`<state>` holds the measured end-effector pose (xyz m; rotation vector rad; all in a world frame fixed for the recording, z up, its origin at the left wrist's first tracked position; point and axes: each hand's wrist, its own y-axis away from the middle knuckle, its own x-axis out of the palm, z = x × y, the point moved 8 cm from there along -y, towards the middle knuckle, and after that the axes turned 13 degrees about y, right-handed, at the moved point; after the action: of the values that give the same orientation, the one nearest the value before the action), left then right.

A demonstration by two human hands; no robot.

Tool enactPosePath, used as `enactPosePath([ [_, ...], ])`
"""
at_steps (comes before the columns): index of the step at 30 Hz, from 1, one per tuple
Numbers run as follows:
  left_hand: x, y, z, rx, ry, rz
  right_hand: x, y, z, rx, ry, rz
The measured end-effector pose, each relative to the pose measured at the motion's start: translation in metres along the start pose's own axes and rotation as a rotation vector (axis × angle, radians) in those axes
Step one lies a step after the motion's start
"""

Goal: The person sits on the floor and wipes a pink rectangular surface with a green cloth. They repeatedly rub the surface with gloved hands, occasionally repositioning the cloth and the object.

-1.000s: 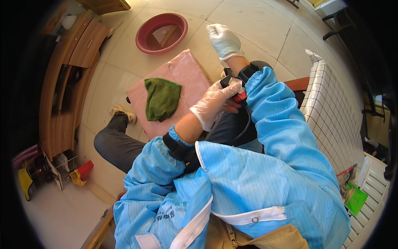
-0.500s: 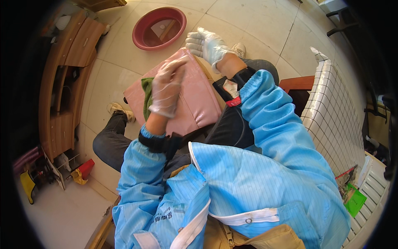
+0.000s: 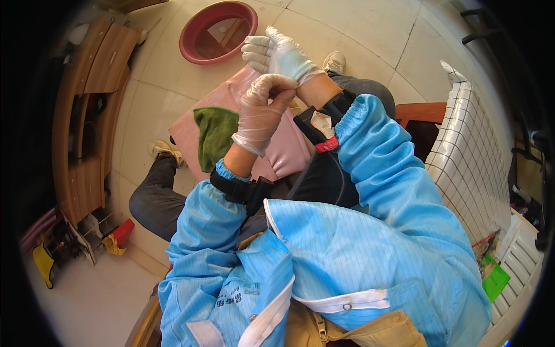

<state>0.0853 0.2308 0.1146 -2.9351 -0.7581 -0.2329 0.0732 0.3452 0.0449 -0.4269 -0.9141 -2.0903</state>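
Thin whitish gloves cover both of my hands. My left hand [image 3: 263, 113] pinches the cuff of the right glove [image 3: 307, 74] at the wrist, thumb and forefinger pressed together. My right hand [image 3: 276, 56] is held out with its fingers extended and nothing in it. Beneath them lies a pink, shiny-covered flat-topped piece [image 3: 188, 126], in front of my knees. A crumpled green cloth [image 3: 215, 137] rests on it, beside my left wrist.
Past the pink piece, a dark red basin [image 3: 186, 51] stands on the tiled floor [image 3: 358, 34], a board-like piece inside. A wooden cabinet [image 3: 87, 121] lines the left. On the right are a white grid-patterned cover [image 3: 468, 156] and a green packet [image 3: 496, 279].
My left hand has moved right and closed on the right glove's cuff, uncovering more of the green cloth. My right hand has shifted slightly up and left.
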Motion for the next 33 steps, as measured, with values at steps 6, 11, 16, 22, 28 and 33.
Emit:
enactPosePath([
  [6,0.003,0.012,0.007,-0.135,0.123,0.105,0.004,0.005,0.009,-0.056,-0.063,0.119],
  [11,-0.045,0.035,0.014,-0.027,-0.543,0.123,0.001,0.007,0.016,-0.146,0.364,-0.068],
  [16,-0.132,0.077,0.008,0.101,-1.006,-0.104,0.004,0.022,0.008,-0.241,1.549,-0.084],
  [22,-0.17,0.114,0.04,-0.199,-1.104,-0.181,-0.027,0.026,-0.014,0.081,1.915,-0.048],
  [28,-0.147,0.113,0.057,-0.302,-1.301,-0.061,-0.036,0.033,-0.042,0.378,1.795,0.143],
  [33,-0.108,0.118,0.055,-0.211,-1.203,0.189,-0.035,0.023,-0.048,0.399,1.84,0.185],
])
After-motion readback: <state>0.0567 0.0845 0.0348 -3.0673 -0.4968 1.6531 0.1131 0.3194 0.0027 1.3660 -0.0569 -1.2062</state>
